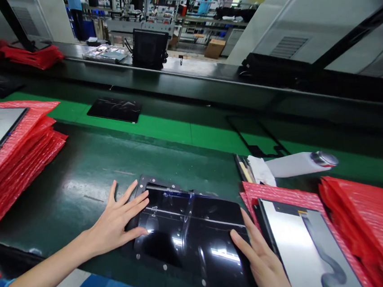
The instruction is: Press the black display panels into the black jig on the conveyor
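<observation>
A glossy black panel (190,234) lies in a dark metal frame on the bench right in front of me. My left hand (117,220) rests flat on the panel's left edge, fingers stretched out and spread. My right hand (261,256) lies on the panel's right edge, fingers extended and flat against it. Neither hand holds anything.
Stacks of red bubble bags (19,151) with a screen on top sit at the left. More red bags (371,221) and a grey panel (303,245) lie at the right. A white roller (298,164) lies behind them. A black panel (115,109) rides the green conveyor (177,131).
</observation>
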Demonstrator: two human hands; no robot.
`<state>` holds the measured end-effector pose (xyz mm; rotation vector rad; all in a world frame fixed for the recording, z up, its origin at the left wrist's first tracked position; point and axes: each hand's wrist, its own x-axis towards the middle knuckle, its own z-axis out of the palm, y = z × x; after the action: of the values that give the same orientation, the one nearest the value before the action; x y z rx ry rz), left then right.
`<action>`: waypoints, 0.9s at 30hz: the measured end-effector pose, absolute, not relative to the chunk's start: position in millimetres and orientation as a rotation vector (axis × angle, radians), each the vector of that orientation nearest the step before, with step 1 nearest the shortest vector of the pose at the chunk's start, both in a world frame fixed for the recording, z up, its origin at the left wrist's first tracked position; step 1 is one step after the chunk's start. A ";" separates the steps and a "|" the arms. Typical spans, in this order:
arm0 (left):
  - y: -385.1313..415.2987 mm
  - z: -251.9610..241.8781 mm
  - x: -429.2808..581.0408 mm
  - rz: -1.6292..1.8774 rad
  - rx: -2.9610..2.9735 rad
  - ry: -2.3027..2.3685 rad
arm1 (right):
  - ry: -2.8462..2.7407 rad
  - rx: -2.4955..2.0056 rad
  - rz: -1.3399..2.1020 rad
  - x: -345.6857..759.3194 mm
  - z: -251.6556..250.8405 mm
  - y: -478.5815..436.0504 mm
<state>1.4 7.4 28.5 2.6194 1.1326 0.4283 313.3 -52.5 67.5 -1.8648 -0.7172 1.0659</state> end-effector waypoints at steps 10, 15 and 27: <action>9.4 26.1 -3.0 0.457 2.498 1.170 | -0.781 -1.847 1.052 319.4 52.7 -52.4; 6.0 24.4 -2.3 0.417 2.480 1.156 | -0.776 -1.891 0.993 312.9 58.6 -55.0; 12.6 38.5 -5.1 0.229 2.613 1.015 | -0.841 -1.818 0.895 316.8 32.9 -62.0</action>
<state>-5.1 12.6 38.5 2.6128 1.0154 0.2290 316.8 -62.0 32.9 -1.8176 -0.8414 0.8953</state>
